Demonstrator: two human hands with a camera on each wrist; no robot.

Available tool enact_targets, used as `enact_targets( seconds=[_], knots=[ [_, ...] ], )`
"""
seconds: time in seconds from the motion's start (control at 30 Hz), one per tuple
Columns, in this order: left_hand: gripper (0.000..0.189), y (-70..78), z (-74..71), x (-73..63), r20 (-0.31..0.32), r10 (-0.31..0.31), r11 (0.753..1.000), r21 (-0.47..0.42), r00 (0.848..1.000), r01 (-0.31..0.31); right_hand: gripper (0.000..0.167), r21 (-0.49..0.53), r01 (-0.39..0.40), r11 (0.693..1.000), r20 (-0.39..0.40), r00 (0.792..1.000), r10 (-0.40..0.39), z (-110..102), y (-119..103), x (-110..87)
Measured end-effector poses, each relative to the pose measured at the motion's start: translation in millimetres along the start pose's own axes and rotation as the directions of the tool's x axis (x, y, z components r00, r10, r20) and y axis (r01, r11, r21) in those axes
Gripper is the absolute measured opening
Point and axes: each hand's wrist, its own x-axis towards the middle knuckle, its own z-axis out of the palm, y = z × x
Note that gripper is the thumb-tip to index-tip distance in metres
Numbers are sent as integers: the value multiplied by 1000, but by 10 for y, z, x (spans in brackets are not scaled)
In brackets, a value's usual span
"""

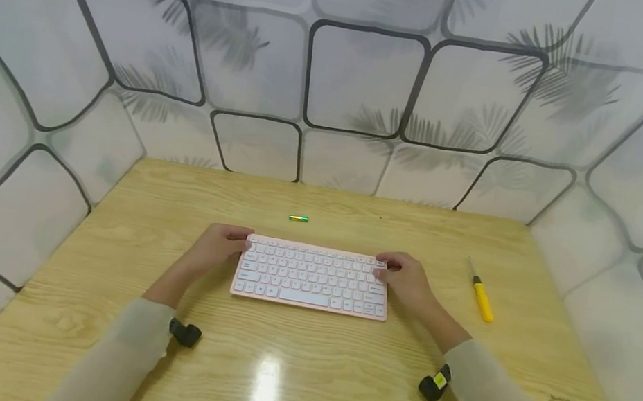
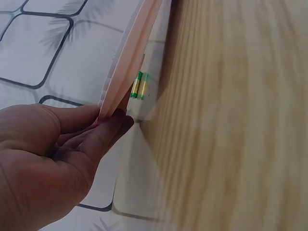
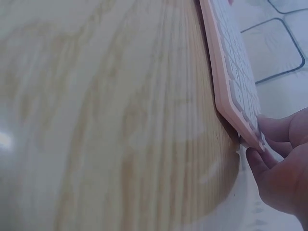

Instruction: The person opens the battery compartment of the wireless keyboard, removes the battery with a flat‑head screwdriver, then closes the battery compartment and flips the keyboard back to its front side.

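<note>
A pink keyboard [image 1: 312,277] with white keys lies lengthwise before me in the head view. At its left end my left hand [image 1: 217,248] pinches the upper corner, thumb on the key side and fingers beneath, as the left wrist view shows. My right hand [image 1: 411,286] grips the opposite upper corner the same way. In the right wrist view the keyboard's pink edge [image 3: 226,94] runs close along the wood, and the thumb [image 3: 276,129] lies over the keys. Part of the underside appears in the left wrist view, tilted off the table there.
Beyond the keyboard lies a small green and gold battery [image 1: 298,218], mirrored in the glossy wooden table [image 1: 244,370]. A yellow-handled screwdriver [image 1: 482,299] is to the right, its tip pointing away from me. Patterned walls [image 1: 359,80] enclose the table at the back and sides.
</note>
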Motion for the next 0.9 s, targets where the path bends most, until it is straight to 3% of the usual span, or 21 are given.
enact_targets(
  seconds=[0.2, 0.5, 0.7, 0.9],
  knots=[
    [39, 38, 114, 119, 15, -6, 1000, -9, 1000, 6, 35, -45, 23, 999, -23, 999, -24, -117, 128, 77],
    [35, 97, 257, 324, 41, 20, 1000, 14, 999, -21, 36, -66, -37, 997, -36, 999, 34, -277, 160, 47],
    [34, 147, 283, 359, 21, 23, 1000, 19, 1000, -23, 35, -67, -40, 997, -38, 999, 37, -287, 181, 43],
    [34, 187, 300, 389, 12, -12, 1000, 17, 1000, 11, 35, -53, -42, 998, -47, 998, 40, -281, 187, 59]
  ],
)
